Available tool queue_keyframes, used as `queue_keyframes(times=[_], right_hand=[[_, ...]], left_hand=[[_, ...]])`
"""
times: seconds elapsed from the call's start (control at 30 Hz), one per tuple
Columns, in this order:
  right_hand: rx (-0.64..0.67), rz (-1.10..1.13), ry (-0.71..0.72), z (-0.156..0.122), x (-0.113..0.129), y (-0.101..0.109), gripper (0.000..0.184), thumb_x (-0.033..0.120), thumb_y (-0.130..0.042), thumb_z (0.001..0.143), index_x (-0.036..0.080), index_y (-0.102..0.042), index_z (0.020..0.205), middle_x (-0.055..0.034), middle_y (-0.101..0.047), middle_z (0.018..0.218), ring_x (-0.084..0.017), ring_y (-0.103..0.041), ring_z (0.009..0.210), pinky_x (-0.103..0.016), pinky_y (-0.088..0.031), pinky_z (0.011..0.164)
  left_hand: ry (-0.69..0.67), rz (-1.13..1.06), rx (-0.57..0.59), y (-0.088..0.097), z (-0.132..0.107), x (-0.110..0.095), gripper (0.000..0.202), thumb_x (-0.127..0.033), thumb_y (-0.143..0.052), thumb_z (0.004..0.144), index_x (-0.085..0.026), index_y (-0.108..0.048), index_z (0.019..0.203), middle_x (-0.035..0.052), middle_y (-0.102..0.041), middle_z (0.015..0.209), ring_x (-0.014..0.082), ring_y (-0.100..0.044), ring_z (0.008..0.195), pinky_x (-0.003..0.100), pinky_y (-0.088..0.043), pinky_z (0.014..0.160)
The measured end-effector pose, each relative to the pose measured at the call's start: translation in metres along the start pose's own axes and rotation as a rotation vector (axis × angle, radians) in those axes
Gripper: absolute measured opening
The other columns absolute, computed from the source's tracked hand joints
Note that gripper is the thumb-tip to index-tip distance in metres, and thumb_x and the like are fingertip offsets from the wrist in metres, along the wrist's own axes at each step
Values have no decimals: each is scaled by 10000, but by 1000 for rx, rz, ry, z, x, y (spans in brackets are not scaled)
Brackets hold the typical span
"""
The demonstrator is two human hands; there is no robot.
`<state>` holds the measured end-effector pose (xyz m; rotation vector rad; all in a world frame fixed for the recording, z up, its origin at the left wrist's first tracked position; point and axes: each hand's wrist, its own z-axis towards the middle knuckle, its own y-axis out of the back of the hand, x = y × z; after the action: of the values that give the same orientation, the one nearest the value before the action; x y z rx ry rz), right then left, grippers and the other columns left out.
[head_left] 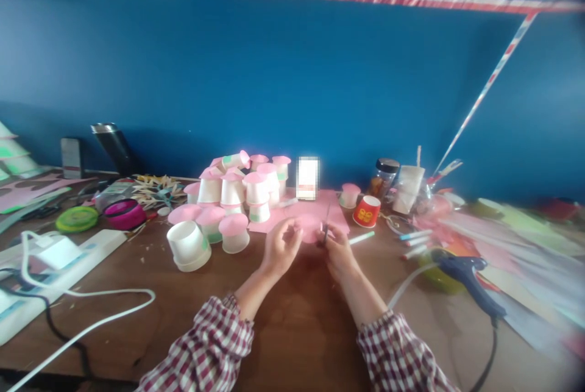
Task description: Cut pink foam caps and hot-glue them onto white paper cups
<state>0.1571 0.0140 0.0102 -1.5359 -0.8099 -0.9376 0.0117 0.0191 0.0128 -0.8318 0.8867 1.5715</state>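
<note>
My left hand (284,244) pinches the left edge of a round pink paper piece (309,227). In my right hand (339,247) is a pair of scissors (326,228), held with the blades pointing up and away at the disc's right edge. Whether the blades touch the paper I cannot tell. Beneath and behind lies a larger pink sheet (333,204). To the left stand several white paper cups topped with pink discs, one (234,241) of them near my left wrist. A plain white cup (185,242) sits in front of that group.
A red paper cup (366,211), a dark-lidded jar (384,177) and a glue gun (473,279) with a cord are on the right, among markers and papers. On the left lie a power strip (103,242) with cables, a green lid (77,219) and a dark flask (112,148).
</note>
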Motion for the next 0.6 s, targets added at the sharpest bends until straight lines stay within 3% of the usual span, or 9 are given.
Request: queue_keyframes(times=[0.13,0.23,0.3,0.47,0.6], right_hand=[[-23,-60,26,0,-2,1,534,338,-817,531,182,-579,982,16,-629,683,-96,-520,524,-201,-370,459],[-22,-95,57,-1,-2,0,550,344,-816,534,179,-567,997,11,-639,689,-110,-553,555,-219,-413,508],[-21,-111,74,-2,-1,-1,553,357,-812,541,177,-563,1001,5,-644,699,-123,-572,582,-233,-434,537],[2,-168,106,-4,0,-4,549,384,-790,578,180,-552,1028,15,-626,697,-118,-557,599,-227,-416,540],[128,-287,78,-9,0,-8,478,418,-737,657,165,-569,1027,59,-526,581,-84,-454,519,-193,-328,461]], left_hand=[[282,-323,-94,-3,7,5,453,-288,-733,663,-196,-593,1083,97,-623,1118,176,-626,888,280,-514,740],[525,-547,55,-2,8,3,390,-327,-768,624,-144,-632,941,76,-668,878,166,-635,757,289,-511,674],[615,-578,130,-2,6,1,344,-341,-781,602,-122,-645,830,50,-656,725,154,-622,662,280,-498,624],[604,-533,17,4,9,1,289,-340,-772,601,-124,-639,739,19,-636,662,115,-587,592,237,-464,571],[567,-669,-227,20,25,4,291,-301,-782,587,-136,-601,743,-17,-600,674,69,-552,578,213,-470,587]])
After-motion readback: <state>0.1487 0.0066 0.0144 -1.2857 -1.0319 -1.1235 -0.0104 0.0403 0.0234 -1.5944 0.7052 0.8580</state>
